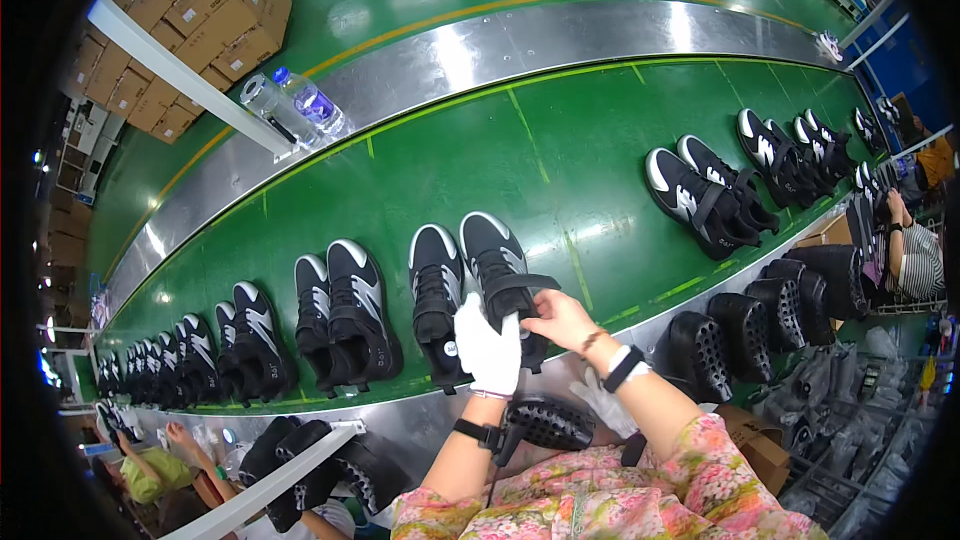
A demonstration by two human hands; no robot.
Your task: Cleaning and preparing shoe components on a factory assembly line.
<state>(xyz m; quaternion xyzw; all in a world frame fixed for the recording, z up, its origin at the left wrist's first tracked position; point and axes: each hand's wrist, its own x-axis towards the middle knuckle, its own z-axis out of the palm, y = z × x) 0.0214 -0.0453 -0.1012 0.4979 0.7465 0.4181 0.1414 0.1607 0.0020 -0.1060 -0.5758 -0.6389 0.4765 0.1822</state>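
Observation:
A black sneaker [495,245] with a white toe edge stands on the green belt in front of me, its strap [522,281] loose and sticking out to the right. My left hand [487,348], in a white glove, is closed on the sneaker's tongue and collar. Bare, my right hand [562,322] pinches at the right side of the same opening; its fingertips partly hide what they grip. The matching sneaker [435,265] stands close on the left, partly behind my glove. A loose white glove [603,402] lies below my right wrist.
Pairs of sneakers [350,305] line the belt to the left, more sneakers [700,195] to the right. Black shoe-shaped pieces with holes [702,355] stand along the near metal edge [420,445]. Plastic bottles [308,100] stand on the far rail. Other people work at both sides.

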